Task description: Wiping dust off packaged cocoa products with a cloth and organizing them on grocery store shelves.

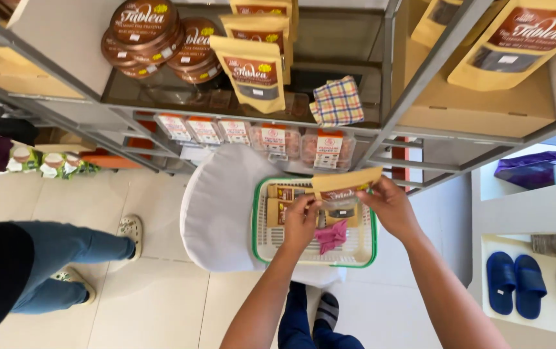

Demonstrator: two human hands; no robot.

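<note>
Holding a flat tan paper pouch with a dark brown label (344, 187) by its two ends, the left hand (302, 223) and the right hand (391, 207) keep it level just above a white plastic basket with a green rim (255, 226), lower centre of the frame. Fingers of both hands are clamped on the pouch, the left on its lower left corner, the right on its right edge. The basket rests on a white cloth-covered seat (216, 207) and already carries similar tan pouches (281, 203) and a crumpled pink cloth (331, 236). Judged from this pose, a firm two-point pinch near the corners, with the pouch kept flat and its label up, would best avoid creasing and keep it clear of the packs below. Glass shelving on a grey metal frame (381, 132) with round brown tins (145, 29) fills the upper frame; another person's blue-jeaned leg (64, 255) stands at lower left.
</note>
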